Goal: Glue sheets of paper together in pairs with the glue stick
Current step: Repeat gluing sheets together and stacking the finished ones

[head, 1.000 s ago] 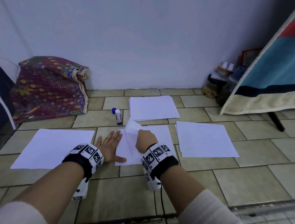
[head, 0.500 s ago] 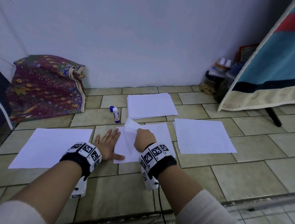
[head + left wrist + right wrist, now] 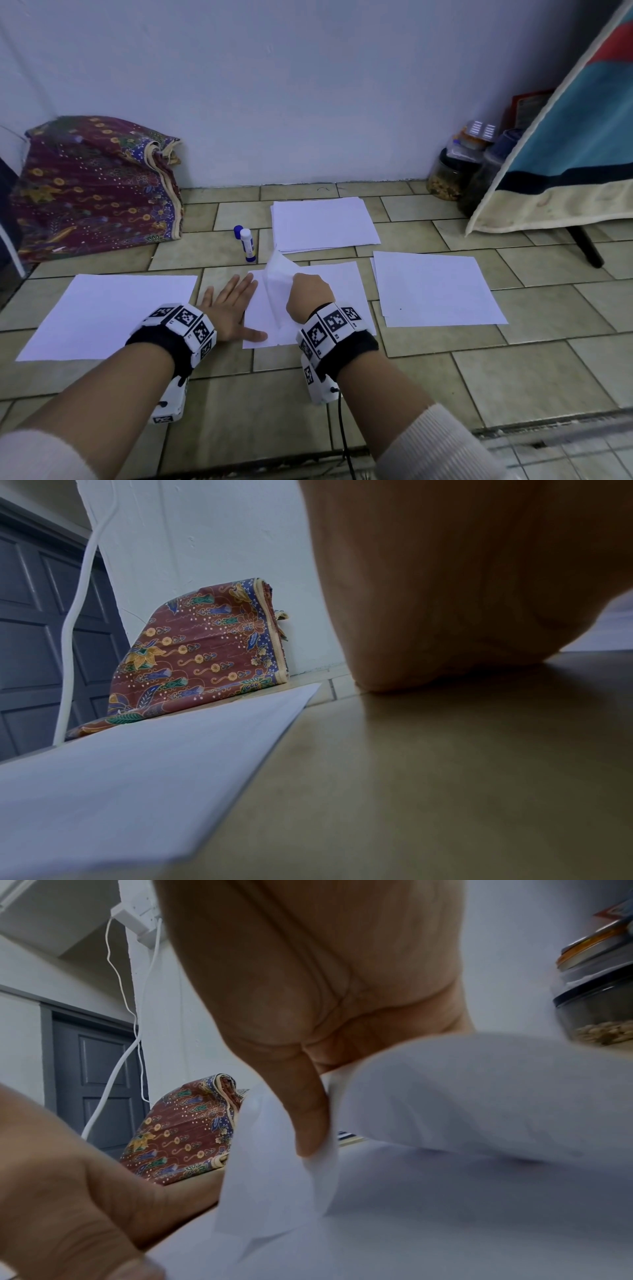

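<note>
Little has changed: my right hand [image 3: 308, 294] still pinches the top sheet [image 3: 277, 287] peeled up, while my left hand [image 3: 229, 308] stays flat on the bottom sheet [image 3: 260, 315], so no gluing yet.

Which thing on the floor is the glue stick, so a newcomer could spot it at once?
Start at the white wall and come down to the paper stack nearest it. Just left of that stack, on a bare tile, stands the glue stick. It is the only small upright tube among flat white sheets, with its blue cap beside it.
</note>
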`<state>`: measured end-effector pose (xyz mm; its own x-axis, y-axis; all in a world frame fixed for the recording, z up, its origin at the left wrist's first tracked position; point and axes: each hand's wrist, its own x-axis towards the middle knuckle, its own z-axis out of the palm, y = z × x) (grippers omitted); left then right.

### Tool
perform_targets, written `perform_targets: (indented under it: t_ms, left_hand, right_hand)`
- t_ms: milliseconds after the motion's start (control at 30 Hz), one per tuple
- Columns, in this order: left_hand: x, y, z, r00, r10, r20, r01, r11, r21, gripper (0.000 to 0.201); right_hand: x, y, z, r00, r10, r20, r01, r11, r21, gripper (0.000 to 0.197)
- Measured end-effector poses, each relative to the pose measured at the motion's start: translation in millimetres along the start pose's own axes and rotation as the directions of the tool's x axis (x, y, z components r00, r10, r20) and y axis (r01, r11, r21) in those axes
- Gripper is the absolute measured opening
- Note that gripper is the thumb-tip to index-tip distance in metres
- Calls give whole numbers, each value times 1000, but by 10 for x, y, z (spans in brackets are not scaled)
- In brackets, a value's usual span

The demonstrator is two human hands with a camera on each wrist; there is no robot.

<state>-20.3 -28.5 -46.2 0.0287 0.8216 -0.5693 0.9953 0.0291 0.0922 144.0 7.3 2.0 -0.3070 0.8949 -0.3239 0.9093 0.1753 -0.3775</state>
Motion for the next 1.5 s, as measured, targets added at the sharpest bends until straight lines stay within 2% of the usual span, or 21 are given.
perform_targets:
  t_ms: [167, 333, 433, 533, 567, 700, 867, 933, 1000, 1033, 1100, 1167, 1233, 1300, 1367, 1433, 1500]
  left_hand:
    - [14, -19, 4, 1000, 3, 4, -3, 1000, 4, 115]
    - [-8, 1, -6, 1000, 4, 7, -4, 1000, -2, 110]
    - [-22, 18, -21, 1000, -7, 10, 7, 1000, 3, 108]
    - [-40, 52, -30, 999, -34, 6, 34, 999, 21, 104]
    - [-43, 61, -29, 999, -45, -2, 46, 999, 24, 103]
    - [-59, 70, -35, 998, -63, 0, 63, 997, 35, 104]
    - [-60, 37, -49, 999, -29, 16, 29, 1000, 5, 108]
    - [-67, 4, -60, 1000, 4, 17, -3, 998, -60, 110]
    - [-37, -37, -59, 1000, 20, -15, -22, 974, -224, 110]
    - [-31, -44, -68, 999, 5, -52, -23, 935, -355, 105]
    - [-14, -70, -84, 993, -32, -111, -41, 800, -598, 99]
    - [-7, -87, -103, 989, -50, -138, -57, 733, -677, 100]
    - [11, -102, -98, 990, -42, -138, -50, 798, -600, 105]
    - [8, -90, -92, 994, 13, -106, -56, 905, -421, 108]
    - [-33, -40, -89, 996, 57, -66, -71, 972, -225, 106]
    - [-69, 13, -124, 999, 47, -23, -49, 995, -83, 104]
    - [-78, 57, -185, 1000, 14, 10, -13, 1000, -17, 106]
  right_hand:
    - [8, 5, 12, 1000, 7, 6, -7, 1000, 6, 28]
    - [9, 13, 14, 1000, 9, 11, -9, 1000, 3, 26]
    - [21, 20, 7, 1000, -7, 18, 7, 1000, -19, 15]
    - [52, 0, 9, 997, 2, 72, 1, 999, -48, 47]
    - [62, -13, 9, 996, 10, 87, -5, 998, -57, 52]
    - [90, -43, 25, 995, 23, 94, -12, 993, -113, 43]
    - [88, -39, 42, 998, 9, 62, -1, 991, -135, 26]
    - [84, -44, 38, 998, 10, 58, -2, 991, -132, 24]
    - [70, -58, 34, 998, 10, 57, -2, 990, -138, 27]
    - [69, -63, 41, 998, 14, 61, -5, 990, -141, 27]
    - [68, -80, 58, 997, 24, 71, -14, 989, -146, 25]
    - [70, -100, 65, 997, 30, 72, -21, 991, -133, 23]
    - [68, -116, 62, 997, 31, 74, -22, 993, -116, 23]
    - [74, -114, 66, 997, 26, 75, -17, 993, -114, 24]
    - [84, -109, 80, 997, 24, 75, -16, 994, -109, 24]
    - [84, -129, 97, 994, 53, 96, -42, 993, -109, 31]
    - [86, -153, 100, 988, 79, 133, -56, 983, -174, 50]
